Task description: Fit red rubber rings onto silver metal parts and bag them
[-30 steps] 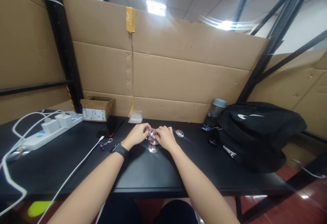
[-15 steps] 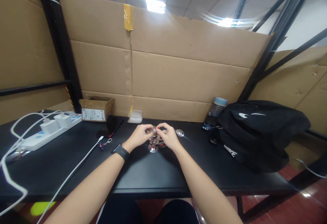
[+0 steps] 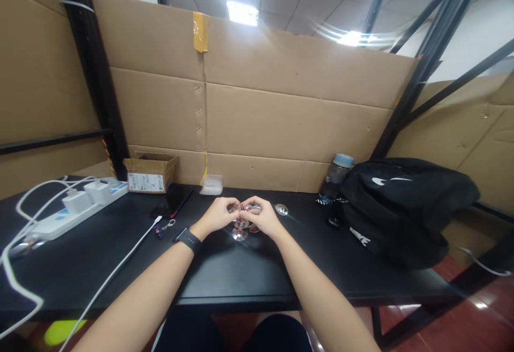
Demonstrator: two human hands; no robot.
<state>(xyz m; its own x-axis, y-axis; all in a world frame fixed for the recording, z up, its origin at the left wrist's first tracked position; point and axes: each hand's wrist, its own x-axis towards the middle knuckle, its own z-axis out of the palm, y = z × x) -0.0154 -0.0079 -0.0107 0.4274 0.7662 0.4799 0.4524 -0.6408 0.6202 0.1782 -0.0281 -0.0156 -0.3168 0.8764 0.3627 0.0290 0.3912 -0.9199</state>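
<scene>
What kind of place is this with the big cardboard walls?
It looks like a work corner in a workshop or storeroom, though I can't be sure. Black metal posts frame a black table, and tall cardboard sheets fence it in.

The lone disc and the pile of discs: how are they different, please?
The lone disc lies in full view; the pile of discs is partly hidden by the hands. The lone disc looks silver; the pile also shows red. Both are shiny, on the black table.
</scene>
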